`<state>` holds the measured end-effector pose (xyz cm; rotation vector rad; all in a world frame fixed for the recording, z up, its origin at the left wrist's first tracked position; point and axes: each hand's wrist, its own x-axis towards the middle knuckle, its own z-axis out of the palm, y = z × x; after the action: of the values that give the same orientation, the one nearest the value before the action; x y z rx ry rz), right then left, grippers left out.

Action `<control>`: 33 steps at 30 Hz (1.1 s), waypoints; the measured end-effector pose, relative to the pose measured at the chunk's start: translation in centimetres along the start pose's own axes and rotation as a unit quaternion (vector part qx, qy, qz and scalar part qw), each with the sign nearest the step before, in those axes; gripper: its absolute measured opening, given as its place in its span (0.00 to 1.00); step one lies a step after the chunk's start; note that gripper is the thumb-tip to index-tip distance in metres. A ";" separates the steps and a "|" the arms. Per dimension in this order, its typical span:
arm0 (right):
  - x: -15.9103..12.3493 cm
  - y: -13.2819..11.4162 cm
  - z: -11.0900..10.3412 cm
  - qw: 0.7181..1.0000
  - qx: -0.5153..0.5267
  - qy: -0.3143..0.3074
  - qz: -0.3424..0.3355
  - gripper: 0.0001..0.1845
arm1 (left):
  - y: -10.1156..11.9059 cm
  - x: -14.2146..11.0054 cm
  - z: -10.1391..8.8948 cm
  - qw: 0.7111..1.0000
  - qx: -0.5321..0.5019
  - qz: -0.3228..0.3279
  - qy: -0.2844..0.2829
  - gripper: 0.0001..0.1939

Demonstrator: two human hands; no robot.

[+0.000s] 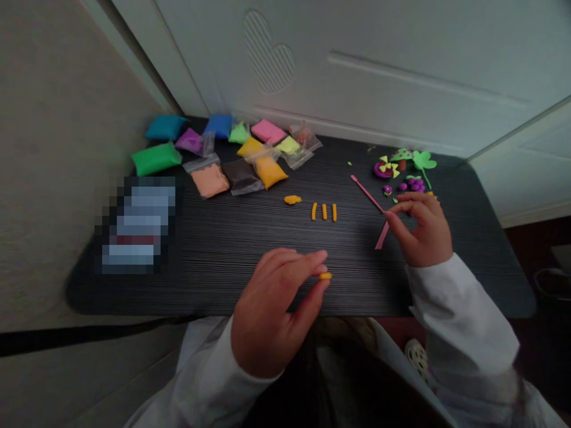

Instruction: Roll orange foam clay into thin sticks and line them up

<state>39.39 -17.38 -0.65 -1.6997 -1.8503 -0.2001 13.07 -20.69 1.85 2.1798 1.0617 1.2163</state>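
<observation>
My left hand (279, 303) is near the table's front edge, pinching a short roll of orange-yellow clay (325, 276) between thumb and fingers. To the right, my right hand (422, 229) has its thumb and fingertips closed where two pink plastic clay tools meet. One is a long thin tool (368, 193) pointing to the back left; the other has a flat, wider blade (382, 236) pointing toward me. Whether both are gripped I cannot tell. Between the hands and farther back lie three short orange-yellow clay rolls (324, 211) in a row, beside an irregular lump of the same clay (292, 200).
Bags of coloured clay (209, 180) crowd the back left of the black table (200, 238). A pixelated patch (138, 226) covers the left side. Behind my right hand are clay models: a purple bowl (383, 169), purple grapes (416, 184) and a green leafy piece (423, 160).
</observation>
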 end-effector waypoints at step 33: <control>-1.0 -3.7 1.7 0.953 -0.205 -0.216 -0.046 0.18 | -1.5 -0.6 0.1 0.999 0.000 -0.038 -0.001 0.21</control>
<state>35.32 -18.01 -1.52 -2.0634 -2.3381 -0.2826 12.36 -20.28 0.48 2.1201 1.1341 1.1801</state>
